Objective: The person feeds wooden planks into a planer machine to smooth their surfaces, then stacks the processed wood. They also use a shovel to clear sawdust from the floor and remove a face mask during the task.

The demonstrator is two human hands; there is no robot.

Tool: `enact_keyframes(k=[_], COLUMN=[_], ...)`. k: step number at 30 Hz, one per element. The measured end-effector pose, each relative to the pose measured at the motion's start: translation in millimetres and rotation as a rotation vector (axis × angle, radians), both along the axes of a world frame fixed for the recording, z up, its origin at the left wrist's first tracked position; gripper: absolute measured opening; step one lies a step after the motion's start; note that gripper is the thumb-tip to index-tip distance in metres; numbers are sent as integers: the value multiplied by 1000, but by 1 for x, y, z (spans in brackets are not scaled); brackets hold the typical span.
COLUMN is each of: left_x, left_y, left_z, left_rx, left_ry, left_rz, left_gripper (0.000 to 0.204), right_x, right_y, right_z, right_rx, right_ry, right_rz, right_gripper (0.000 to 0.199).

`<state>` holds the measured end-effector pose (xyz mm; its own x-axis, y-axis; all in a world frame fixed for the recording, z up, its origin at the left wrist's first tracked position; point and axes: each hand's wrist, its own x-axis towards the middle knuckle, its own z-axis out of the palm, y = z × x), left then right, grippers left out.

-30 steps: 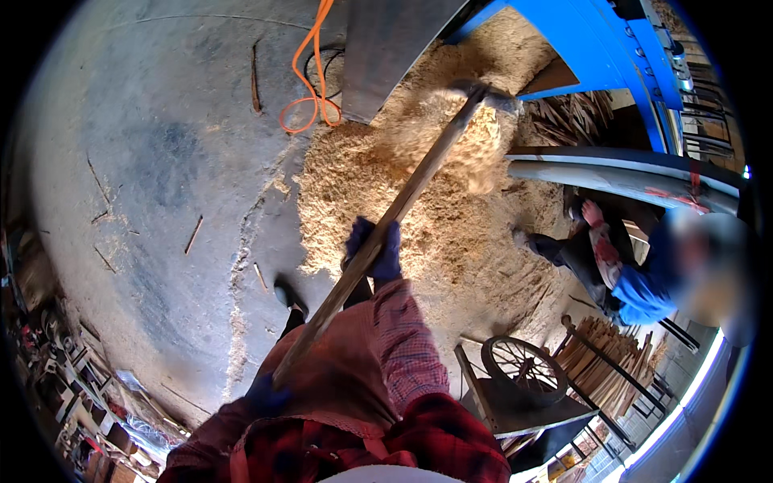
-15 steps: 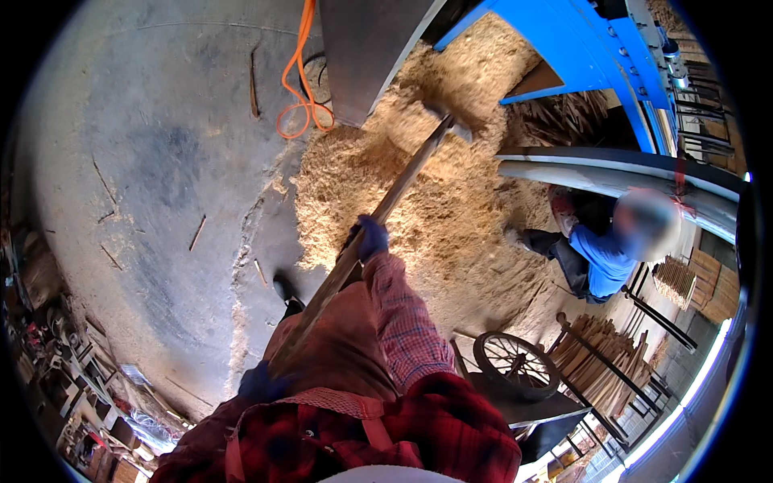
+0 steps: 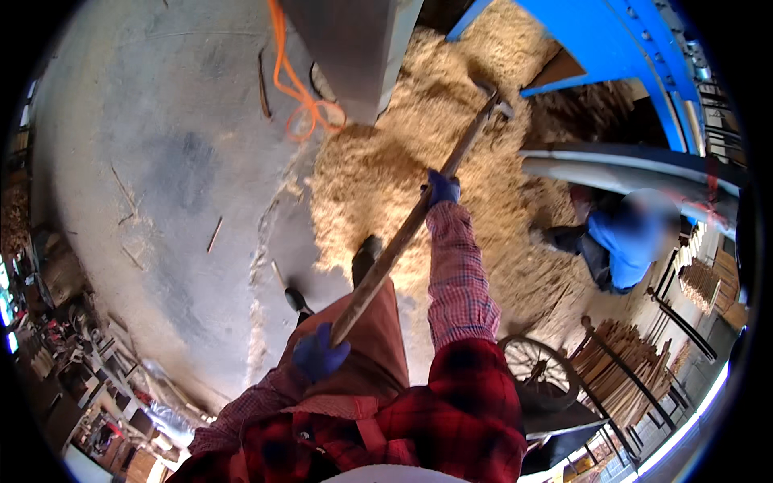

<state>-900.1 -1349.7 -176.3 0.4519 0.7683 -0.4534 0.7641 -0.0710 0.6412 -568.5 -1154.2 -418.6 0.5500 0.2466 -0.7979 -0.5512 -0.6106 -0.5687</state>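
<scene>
My gloved right hand (image 3: 441,188) is closed around the middle of a long-handled tool (image 3: 394,244), its arm stretched forward. Lower down, my gloved left hand (image 3: 320,352) grips the wooden shaft near its end, in front of my brown apron. The shaft slants up and to the right. Its metal head (image 3: 503,109) is partly sunk in a broad heap of sawdust (image 3: 451,233), so I cannot tell whether it is a shovel or a hoe.
A grey metal box (image 3: 342,56) and an orange cord (image 3: 283,80) lie ahead. A blue machine frame (image 3: 600,36) and a long grey beam (image 3: 612,173) flank the heap. At right, a person in blue (image 3: 624,249) crouches near a spoked wheel (image 3: 538,366) and stacked wood strips (image 3: 616,366).
Both hands and the tool have moved forward and right, its head going farther into the sawdust. My left hand has come up into clear sight, and a second shoe now shows.
</scene>
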Motion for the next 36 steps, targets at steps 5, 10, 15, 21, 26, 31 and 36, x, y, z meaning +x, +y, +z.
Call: enact_keyframes(k=[5,10,15,21,26,31,36], left_x=[-86,-220,-317,-391,-306,-105,-50], left_y=[-26,-118,-172,-270,-201,-30,-17], left_z=[42,61,95,29,29,-43,-68], left_rx=[-585,-687,-717,-600,-484,-505,-981], left_ry=[413,277,439,373,291,-126,-326], left_rz=[135,167,133,141,171,397,559], left_gripper=[48,61,69,65,56,35,46], right_x=[-91,-213,-316,-375,-285,-157,-140], right_y=[-64,-153,-233,-287,-193,-26,0], right_z=[-9,19,12,66,34,6,1], right_rx=[25,7,-73,124,336,180,-262], right_ry=[22,59,152,389,335,-143,-552], right_rz=[-13,28,64,53,107,266,733], right_gripper=[44,46,24,15,17,36,58])
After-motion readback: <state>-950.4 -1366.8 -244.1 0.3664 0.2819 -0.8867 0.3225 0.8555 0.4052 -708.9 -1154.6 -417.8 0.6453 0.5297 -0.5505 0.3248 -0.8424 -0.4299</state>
